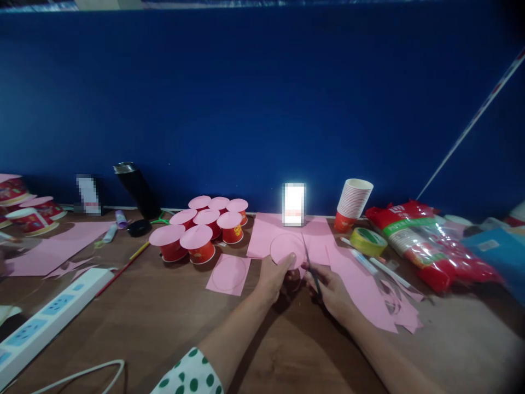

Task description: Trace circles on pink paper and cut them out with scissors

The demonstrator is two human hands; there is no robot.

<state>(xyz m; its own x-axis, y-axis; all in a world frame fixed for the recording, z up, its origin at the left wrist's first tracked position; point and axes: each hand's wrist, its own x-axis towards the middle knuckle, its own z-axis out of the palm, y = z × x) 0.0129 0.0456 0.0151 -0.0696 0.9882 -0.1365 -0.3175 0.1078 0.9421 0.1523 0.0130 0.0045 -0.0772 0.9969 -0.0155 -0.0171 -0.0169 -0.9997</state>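
My left hand (274,275) pinches a pink paper circle (287,249) at its lower edge and holds it up above the wooden table (172,323). My right hand (331,290) is closed round a pair of scissors (312,268), whose blades point up at the circle's right edge. Beneath both hands lie pink paper sheets (262,235) and offcuts (394,306). A pink square with a drawn circle (228,273) lies just left of my left hand.
Several upturned red cups capped with pink discs (200,232) stand to the left. A stack of paper cups (353,203), a tape roll (368,241), pens (381,268) and a red bag (426,246) lie right. A power strip (49,314) sits front left.
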